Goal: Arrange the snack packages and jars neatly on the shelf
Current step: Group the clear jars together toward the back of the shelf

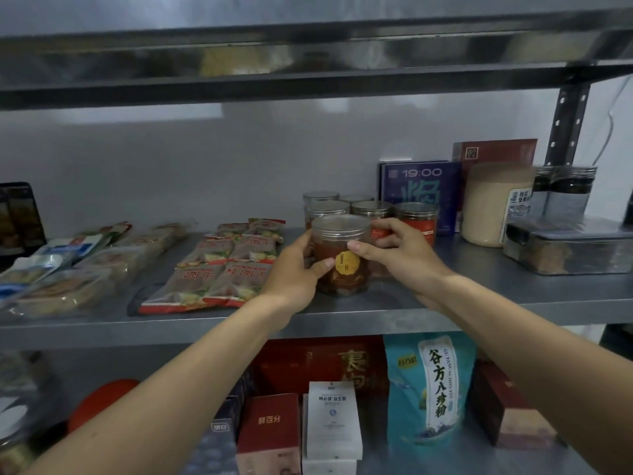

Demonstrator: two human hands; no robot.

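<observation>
Both the left hand [294, 272] and the right hand [400, 248] are gripping the front jar [342, 258], which is standing upright on the shelf [376, 317].

Your front jar [342, 255] stands on the middle shelf [479, 303], near its front edge. Your left hand [294, 269] grips its left side and your right hand [400, 255] its right. Directly behind it, a jar group [371, 209] stands in close rows. Left of the jars, flat packets [219, 269] lie in two columns running front to back, and further left lie wrapped packs [68, 269]. Right of the jar group, an upright box [421, 190] stands at the back, with a tall tub [493, 204] beside it and a lidded tray [568, 248] at far right. On the level below, a standing pouch [428, 389] sits right of small boxes [334, 419].
</observation>
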